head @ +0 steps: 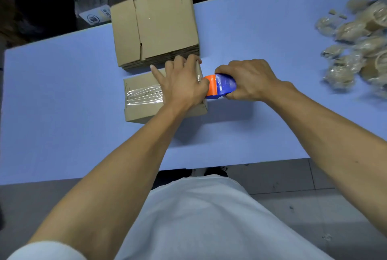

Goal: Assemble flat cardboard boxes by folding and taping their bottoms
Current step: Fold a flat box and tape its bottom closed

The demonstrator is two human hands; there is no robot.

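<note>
We look down on a pale blue table (62, 113) that fills most of the view; its near edge runs across just in front of our white shirt (199, 217), with grey floor tiles (293, 180) below it. Beyond the far edge the room is dark and blurred, crowded with what look like cartons and packages.

A stack of flat cardboard boxes (157, 27) lies at the far edge, partly overhanging it. On the far right sits a heap of clear tape rolls (356, 46), well apart from our hands. Wide bare stretches of table lie to the left of the work and between us and it.

Near the middle, just on our side of the stack, rests a folded cardboard box (144, 100), its upper face crossed by a strip of clear tape (144, 95) running left to right. Our left hand (182, 83) presses on the box's right part, fingers spread, index finger pointing toward the stack and the other fingertips curled over the far right edge. Our right hand (249, 79) grips a blue tape dispenser (222, 85), fingers wrapped around it, its orange end touching the box's right edge, just beside our left thumb.
</note>
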